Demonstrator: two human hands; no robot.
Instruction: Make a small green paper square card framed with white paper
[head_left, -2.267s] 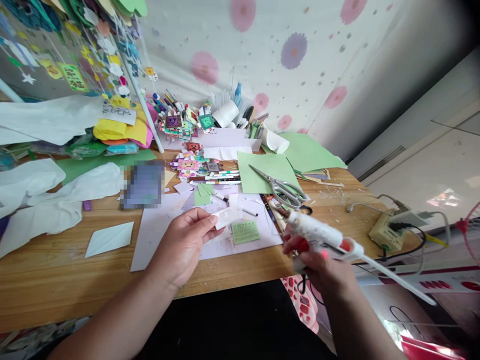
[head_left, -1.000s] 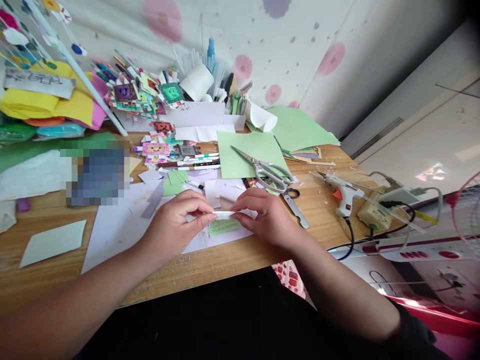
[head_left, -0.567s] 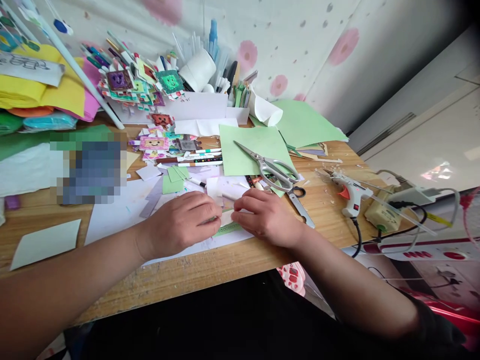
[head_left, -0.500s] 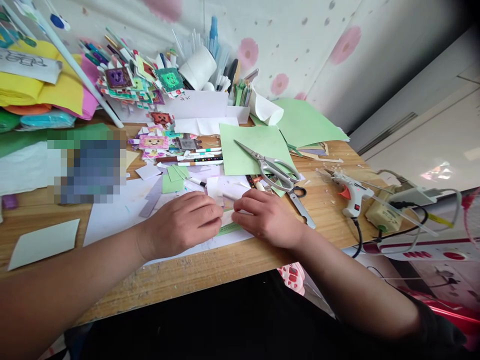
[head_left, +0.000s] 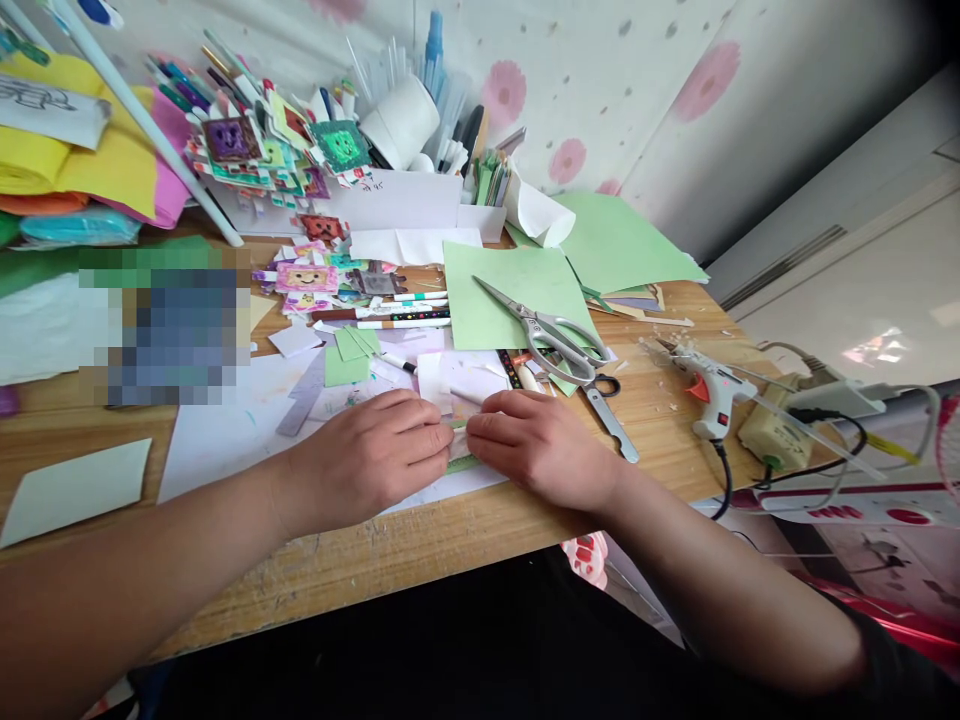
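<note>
Close to the table's front edge, my left hand and my right hand face each other with curled fingers. Between their fingertips a small white strip of paper shows, gripped from both ends. Beneath it lies a narrow green strip with a patterned edge, mostly covered by my fingers; whether it is a ruler or card I cannot make out. Both hands rest over a large white sheet. A capped white pen and a white paper piece lie just beyond the fingers.
Large silver scissors lie on green paper, with smaller scissors alongside. A glue gun and power strip sit at the right. Paper figures, markers and a pen holder stand behind.
My hands have drawn slightly closer together, and less of the white strip and green strip shows between them. The camera view has shifted a little.
</note>
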